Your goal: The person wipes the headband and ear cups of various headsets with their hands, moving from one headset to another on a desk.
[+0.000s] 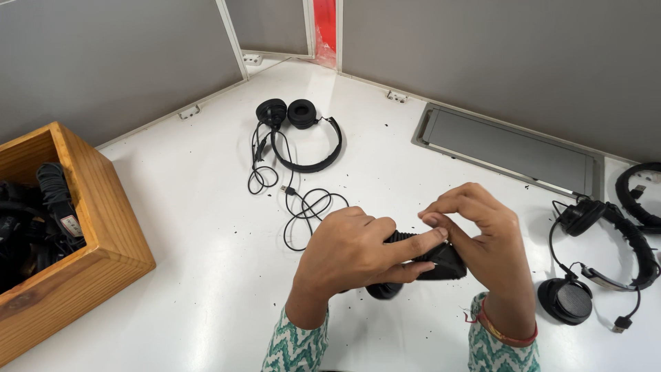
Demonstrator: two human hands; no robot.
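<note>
Far left: a wooden box (89, 234) stands at the tabletop (206, 275) edge, open at the top. Inside it lie black headsets (41, 220) with coiled cables, piled together; the count cannot be told.

Left of centre, toward the back corner: one black headset with cable (303, 138) lies flat on the white tabletop, its two ear cushions side by side and touching, its band curving to the right. Its thin cord trails forward in loose loops and ends just beside the left hand.

Centre: the left hand (354, 251) and right hand (482, 241) meet over a black headset part (441, 265), held just above the tabletop. The left grip is clenched around the part, forefinger stretched across its top. The right grip pinches the same part at its right end, thumb and fingertips pressed together on it. A round black ear cushion (383, 291) shows below the left hand; whether it rests on the tabletop cannot be told. Both wrists carry green-and-white patterned sleeves; the right wrist bears a red band.

Small dark crumbs are scattered over the tabletop around the hands.

Right: a grey cable hatch (509, 148) is set into the tabletop near the partition wall. Further right, a worn black headset (599, 265) lies flat, well apart from the hands. Another headset (640, 196) is cut off at the frame edge.
</note>
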